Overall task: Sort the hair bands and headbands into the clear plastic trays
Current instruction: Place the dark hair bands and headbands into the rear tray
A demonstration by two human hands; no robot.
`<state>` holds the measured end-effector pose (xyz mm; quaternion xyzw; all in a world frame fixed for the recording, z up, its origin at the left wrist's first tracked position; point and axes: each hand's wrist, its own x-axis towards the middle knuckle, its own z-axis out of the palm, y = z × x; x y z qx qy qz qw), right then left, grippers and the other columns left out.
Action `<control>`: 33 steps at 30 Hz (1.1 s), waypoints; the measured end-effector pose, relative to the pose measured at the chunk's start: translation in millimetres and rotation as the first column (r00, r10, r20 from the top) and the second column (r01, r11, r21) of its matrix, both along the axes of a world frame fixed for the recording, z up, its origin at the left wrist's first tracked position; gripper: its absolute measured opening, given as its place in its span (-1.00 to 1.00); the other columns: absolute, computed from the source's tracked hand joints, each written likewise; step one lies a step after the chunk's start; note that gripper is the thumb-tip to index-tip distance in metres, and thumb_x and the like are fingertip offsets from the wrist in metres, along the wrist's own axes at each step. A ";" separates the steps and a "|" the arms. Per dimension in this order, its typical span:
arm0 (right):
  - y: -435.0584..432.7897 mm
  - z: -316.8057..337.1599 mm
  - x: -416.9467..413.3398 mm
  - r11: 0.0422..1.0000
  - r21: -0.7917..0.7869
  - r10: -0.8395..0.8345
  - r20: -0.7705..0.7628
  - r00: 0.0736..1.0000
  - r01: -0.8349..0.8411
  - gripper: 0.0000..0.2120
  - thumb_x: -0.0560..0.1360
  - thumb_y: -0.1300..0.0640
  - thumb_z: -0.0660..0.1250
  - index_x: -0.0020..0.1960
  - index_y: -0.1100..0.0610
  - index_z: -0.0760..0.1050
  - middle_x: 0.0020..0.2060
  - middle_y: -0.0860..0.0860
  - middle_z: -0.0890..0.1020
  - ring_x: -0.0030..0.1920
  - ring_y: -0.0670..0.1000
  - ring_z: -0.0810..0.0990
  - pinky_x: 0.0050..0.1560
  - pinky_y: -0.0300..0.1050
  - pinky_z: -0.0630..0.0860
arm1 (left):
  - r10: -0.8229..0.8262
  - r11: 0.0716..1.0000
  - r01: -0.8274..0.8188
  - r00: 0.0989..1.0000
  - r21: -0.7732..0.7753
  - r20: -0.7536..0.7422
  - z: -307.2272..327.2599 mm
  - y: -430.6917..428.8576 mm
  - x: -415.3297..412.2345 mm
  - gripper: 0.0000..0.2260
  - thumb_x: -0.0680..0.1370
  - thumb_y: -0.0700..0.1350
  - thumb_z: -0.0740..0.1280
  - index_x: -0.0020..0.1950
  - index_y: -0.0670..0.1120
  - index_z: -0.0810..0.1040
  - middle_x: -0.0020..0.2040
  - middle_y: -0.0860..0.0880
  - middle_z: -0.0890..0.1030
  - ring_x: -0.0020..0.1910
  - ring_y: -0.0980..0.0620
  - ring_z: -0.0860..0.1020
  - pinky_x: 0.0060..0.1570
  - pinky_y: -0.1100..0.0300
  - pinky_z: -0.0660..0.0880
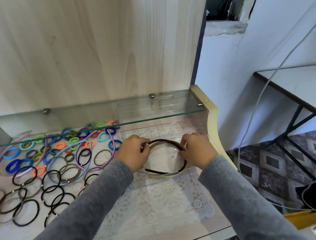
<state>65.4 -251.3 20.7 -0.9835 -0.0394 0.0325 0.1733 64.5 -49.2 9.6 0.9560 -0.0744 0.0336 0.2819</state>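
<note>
A dark brown headband [162, 140] and a beige one under it lie in a clear plastic tray [164, 181] on the right of the counter. My left hand [134, 153] grips the stacked headbands at their left side. At their right side, my right hand [197, 150] pinches them. Left of the tray lie loose hair bands: several black and brown elastics [26, 211], many coloured towelling bands [73, 140], and pastel headbands in lilac [113, 142], blue [69, 150] and pink [1, 160].
A glass shelf [96, 115] juts out just above the counter's back half and carries another clear tray [152, 105]. A lace mat [160, 205] covers the counter under the tray. The counter ends at a cream side panel [213, 126] on the right; a white cable [256, 104] hangs beyond.
</note>
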 end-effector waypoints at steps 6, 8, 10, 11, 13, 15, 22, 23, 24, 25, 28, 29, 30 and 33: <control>7.9 -5.5 -2.5 0.999 -0.047 -0.012 -0.017 1.000 0.011 -0.81 0.45 0.20 0.31 0.06 0.15 0.46 -0.03 0.08 0.53 -0.06 0.06 0.50 -0.08 -0.15 0.45 | 0.011 0.997 -0.013 0.999 -0.076 -0.037 4.5 2.5 -1.3 -0.77 0.59 -0.12 0.26 0.21 -0.03 0.60 0.12 0.03 0.63 -0.17 0.21 0.47 -0.04 0.36 0.36; 8.5 -6.3 -3.2 0.999 -0.040 -0.021 -0.007 1.000 0.021 -0.79 0.45 0.25 0.29 0.08 0.17 0.42 -0.04 0.09 0.52 -0.07 0.08 0.50 -0.10 -0.14 0.44 | 0.043 0.991 -0.049 0.997 -0.124 -0.057 5.1 4.2 -0.9 -0.78 0.58 -0.12 0.28 0.18 -0.01 0.62 0.10 0.07 0.64 -0.19 0.25 0.47 -0.05 0.35 0.37; 8.5 -6.4 -3.4 0.999 -0.026 -0.032 -0.013 0.999 0.031 -0.77 0.45 0.28 0.28 0.09 0.18 0.40 -0.03 0.09 0.50 -0.07 0.07 0.48 -0.09 -0.14 0.44 | 0.068 0.986 -0.079 0.995 -0.149 -0.074 5.5 6.3 -0.8 -0.80 0.57 -0.12 0.30 0.15 0.00 0.63 0.08 0.08 0.65 -0.17 0.21 0.50 -0.04 0.33 0.39; 8.3 -7.0 -3.1 0.999 -0.025 -0.033 -0.015 0.999 0.032 -0.77 0.45 0.29 0.27 0.10 0.18 0.40 -0.02 0.09 0.50 -0.07 0.07 0.47 -0.08 -0.14 0.44 | 0.074 0.985 -0.085 0.994 -0.152 -0.081 6.0 7.0 -1.3 -0.81 0.57 -0.12 0.30 0.14 0.00 0.63 0.07 0.08 0.65 -0.16 0.19 0.51 -0.04 0.32 0.40; 8.4 -7.8 -2.7 0.999 -0.021 -0.036 -0.015 0.999 0.036 -0.77 0.45 0.30 0.26 0.10 0.18 0.41 -0.01 0.09 0.50 -0.07 0.07 0.46 -0.07 -0.14 0.45 | 0.077 0.984 -0.090 0.993 -0.156 -0.088 7.4 7.7 -2.8 -0.81 0.57 -0.12 0.31 0.14 0.00 0.64 0.05 0.09 0.65 -0.15 0.19 0.51 -0.03 0.32 0.40; 9.0 -7.0 -2.3 0.999 -0.003 -0.049 -0.009 0.999 0.049 -0.76 0.43 0.31 0.24 0.09 0.18 0.41 -0.03 0.10 0.51 -0.08 0.08 0.48 -0.10 -0.14 0.45 | 0.081 0.980 -0.096 0.992 -0.174 -0.094 8.7 7.7 -3.6 -0.81 0.56 -0.12 0.32 0.13 0.01 0.64 0.03 0.10 0.64 -0.15 0.20 0.51 -0.03 0.32 0.40; 10.5 -1.6 -2.6 0.991 0.102 -0.089 0.061 0.994 0.082 -0.75 0.42 0.25 0.29 0.10 0.15 0.44 -0.03 0.08 0.55 -0.04 0.09 0.51 -0.07 -0.09 0.47 | 0.124 0.956 -0.154 0.984 -0.251 -0.129 11.9 8.0 -3.2 -0.86 0.51 -0.16 0.37 0.00 0.02 0.67 -0.18 0.14 0.63 -0.18 0.22 0.54 -0.03 0.26 0.49; 10.8 -0.9 -2.5 0.989 0.114 -0.101 0.074 0.992 0.092 -0.75 0.43 0.23 0.30 0.11 0.16 0.44 -0.03 0.09 0.56 -0.03 0.09 0.51 -0.05 -0.08 0.48 | 0.126 0.949 -0.160 0.982 -0.272 -0.140 12.1 7.7 -3.5 -0.86 0.51 -0.17 0.37 -0.01 0.02 0.67 -0.22 0.16 0.61 -0.19 0.23 0.55 -0.04 0.25 0.50; 11.1 0.0 -2.5 0.988 0.118 -0.112 0.083 0.990 0.102 -0.75 0.44 0.21 0.31 0.12 0.16 0.45 -0.03 0.09 0.57 -0.02 0.09 0.51 -0.05 -0.09 0.47 | 0.126 0.944 -0.164 0.981 -0.286 -0.149 11.8 6.8 -3.9 -0.86 0.50 -0.17 0.38 -0.04 0.03 0.67 -0.25 0.19 0.60 -0.20 0.24 0.55 -0.06 0.27 0.51; 11.8 0.3 -2.3 0.987 0.116 -0.119 0.089 0.989 0.108 -0.75 0.45 0.20 0.31 0.12 0.18 0.45 -0.02 0.09 0.57 -0.01 0.09 0.51 -0.05 -0.10 0.47 | 0.128 0.941 -0.169 0.980 -0.293 -0.155 11.2 6.4 -4.4 -0.86 0.49 -0.18 0.39 -0.06 0.05 0.66 -0.27 0.20 0.59 -0.20 0.26 0.55 -0.08 0.30 0.50; 13.3 -0.5 -4.2 0.988 0.109 -0.126 0.108 0.986 0.114 -0.78 0.46 0.18 0.30 0.09 0.20 0.46 -0.03 0.11 0.56 -0.04 0.10 0.51 -0.08 -0.10 0.45 | 0.138 0.938 -0.185 0.975 -0.292 -0.176 7.2 4.4 -6.1 -0.87 0.47 -0.15 0.41 -0.10 0.09 0.64 -0.30 0.21 0.60 -0.20 0.27 0.55 -0.13 0.36 0.45; 13.3 -1.5 -5.0 0.986 0.117 -0.132 0.110 0.985 0.119 -0.78 0.46 0.18 0.30 0.08 0.21 0.45 -0.04 0.11 0.56 -0.05 0.11 0.51 -0.07 -0.08 0.47 | 0.138 0.939 -0.187 0.974 -0.288 -0.181 6.4 3.8 -6.4 -0.87 0.47 -0.14 0.41 -0.09 0.10 0.64 -0.30 0.20 0.60 -0.19 0.27 0.55 -0.14 0.38 0.44; 12.9 -2.5 -5.6 0.984 0.125 -0.138 0.108 0.984 0.124 -0.79 0.46 0.18 0.30 0.08 0.21 0.45 -0.05 0.11 0.56 -0.05 0.10 0.50 -0.06 -0.06 0.47 | 0.136 0.940 -0.186 0.973 -0.286 -0.186 6.2 3.3 -6.6 -0.87 0.47 -0.14 0.42 -0.10 0.10 0.64 -0.31 0.20 0.61 -0.19 0.27 0.56 -0.14 0.39 0.44; 10.8 -4.6 -6.2 0.983 0.128 -0.148 0.109 0.983 0.134 -0.79 0.47 0.17 0.30 0.07 0.20 0.44 -0.07 0.11 0.55 -0.06 0.09 0.48 -0.09 -0.10 0.43 | 0.123 0.943 -0.175 0.974 -0.283 -0.192 7.5 0.8 -6.1 -0.87 0.47 -0.14 0.42 -0.10 0.10 0.65 -0.33 0.20 0.61 -0.21 0.30 0.54 -0.22 0.50 0.36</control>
